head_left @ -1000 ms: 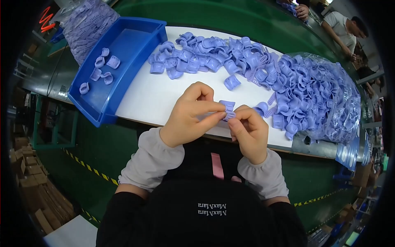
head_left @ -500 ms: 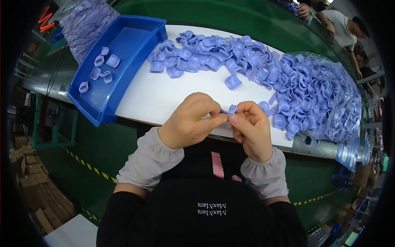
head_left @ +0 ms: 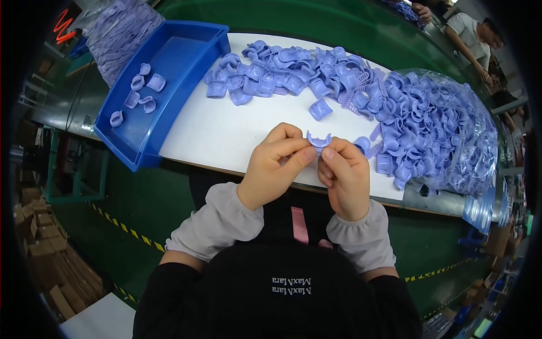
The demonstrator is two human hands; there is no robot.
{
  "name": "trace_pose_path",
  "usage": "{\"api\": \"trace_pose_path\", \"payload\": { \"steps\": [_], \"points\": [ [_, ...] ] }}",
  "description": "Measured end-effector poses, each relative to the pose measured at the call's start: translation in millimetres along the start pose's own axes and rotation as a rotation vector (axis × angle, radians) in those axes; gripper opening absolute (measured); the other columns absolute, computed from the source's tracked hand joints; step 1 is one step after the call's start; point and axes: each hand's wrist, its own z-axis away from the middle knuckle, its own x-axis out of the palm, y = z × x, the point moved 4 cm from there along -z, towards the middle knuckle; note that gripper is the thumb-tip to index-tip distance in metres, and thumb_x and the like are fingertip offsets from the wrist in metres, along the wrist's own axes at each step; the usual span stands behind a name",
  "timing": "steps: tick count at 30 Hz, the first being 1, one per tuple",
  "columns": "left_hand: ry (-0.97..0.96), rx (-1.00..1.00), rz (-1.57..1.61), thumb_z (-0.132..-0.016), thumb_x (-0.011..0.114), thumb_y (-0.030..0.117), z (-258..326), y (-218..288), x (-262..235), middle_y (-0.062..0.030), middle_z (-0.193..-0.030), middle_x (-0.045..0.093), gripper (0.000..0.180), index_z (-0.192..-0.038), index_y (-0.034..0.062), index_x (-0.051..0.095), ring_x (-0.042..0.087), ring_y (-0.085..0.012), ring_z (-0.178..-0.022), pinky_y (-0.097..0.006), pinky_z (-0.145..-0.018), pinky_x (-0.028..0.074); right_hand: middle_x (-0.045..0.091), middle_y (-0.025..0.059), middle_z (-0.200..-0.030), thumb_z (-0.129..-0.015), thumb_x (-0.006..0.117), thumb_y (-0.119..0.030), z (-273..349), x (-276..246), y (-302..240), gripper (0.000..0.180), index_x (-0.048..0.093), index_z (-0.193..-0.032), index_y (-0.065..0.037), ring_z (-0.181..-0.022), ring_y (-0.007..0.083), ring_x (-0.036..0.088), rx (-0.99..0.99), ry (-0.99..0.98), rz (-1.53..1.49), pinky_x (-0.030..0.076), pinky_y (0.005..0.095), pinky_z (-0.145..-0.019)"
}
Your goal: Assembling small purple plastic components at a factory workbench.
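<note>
Between my two hands, just above the near edge of the white work surface (head_left: 226, 135), is a small curved purple plastic piece (head_left: 319, 141), its open U side up. My left hand (head_left: 279, 164) pinches it from the left with thumb and forefinger. My right hand (head_left: 345, 172) pinches it from the right, the fingertips of both hands almost meeting below it. A single purple piece (head_left: 320, 110) lies a little beyond my hands. Behind it spreads a loose heap of like pieces (head_left: 282, 70).
To the left stands a blue tray (head_left: 189, 79) with several purple pieces inside. A clear bag (head_left: 451, 130) spills many pieces at the right. Another full bag (head_left: 121, 39) sits beyond the tray. A person in a white shirt (head_left: 470, 39) is at the far right.
The purple piece has been turned so that its U-shaped opening now shows upward. My left hand has shifted slightly right and its fingers have re-gripped; my right hand moved little.
</note>
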Motion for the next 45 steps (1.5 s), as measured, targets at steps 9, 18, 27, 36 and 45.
{"api": "trace_pose_path", "payload": {
  "steps": [9, 18, 27, 36, 45],
  "points": [
    [-0.042, -0.004, 0.149, -0.087, 0.063, 0.012, 0.9, 0.9, -3.8, -0.0022, -0.088, 0.050, 0.012, -0.089, -0.0002, 0.065, 0.046, -0.0077, -0.073, -0.020, -0.062, 0.038, 0.051, 0.0127, -0.102, -0.068, 0.070, 0.004, 7.0, 16.2, -26.0, 0.044, 0.058, -0.109, -0.003, -0.083, 0.0211, 0.055, -0.910, -0.139, 1.043, 0.046, 0.0291, -0.070],
    [-0.061, -0.201, 0.489, -0.091, 0.059, 0.013, 8.9, 13.7, -5.3, -0.0007, -0.091, 0.054, 0.017, -0.088, -0.0036, 0.065, 0.047, -0.0069, -0.077, -0.020, -0.070, 0.038, 0.060, 0.0108, -0.094, -0.068, 0.069, 0.007, 2.7, 18.2, -21.4, 0.041, 0.058, -0.107, -0.001, -0.079, 0.0202, 0.057, -0.786, -0.181, 0.944, 0.046, 0.0276, -0.070],
    [-0.132, -0.276, 0.146, -0.094, 0.055, 0.022, 5.1, 1.1, -6.7, -0.0002, -0.085, 0.059, 0.025, -0.100, -0.0014, 0.062, 0.045, -0.0045, -0.072, -0.020, -0.064, 0.037, 0.060, 0.0097, -0.098, -0.070, 0.071, 0.004, -3.9, 9.9, -15.0, 0.045, 0.057, -0.113, 0.000, -0.081, 0.0164, 0.056, -0.542, -0.189, 0.902, 0.045, 0.0260, -0.070],
    [0.349, 0.013, -0.098, -0.092, 0.055, 0.010, -0.9, 42.9, -85.6, 0.0001, -0.084, 0.060, 0.013, -0.091, 0.0001, 0.064, 0.051, -0.0066, -0.076, -0.021, -0.068, 0.040, 0.063, 0.0108, -0.098, -0.074, 0.071, -0.006, -18.9, -2.9, -50.5, 0.037, 0.062, -0.110, -0.002, -0.083, 0.0208, 0.058, -0.617, -0.077, 1.119, 0.046, 0.0305, -0.073],
    [0.884, 0.026, -0.962, -0.084, 0.069, 0.017, -9.6, 74.4, -206.8, -0.0065, -0.079, 0.061, 0.021, -0.097, 0.0009, 0.067, 0.053, -0.0101, -0.069, -0.024, -0.062, 0.042, 0.057, 0.0061, -0.083, -0.073, 0.068, -0.012, -66.2, -54.0, -58.8, 0.014, 0.070, -0.086, -0.009, -0.084, 0.0264, 0.053, -0.728, 0.166, 1.897, 0.038, 0.0405, -0.072]
  ]
}}
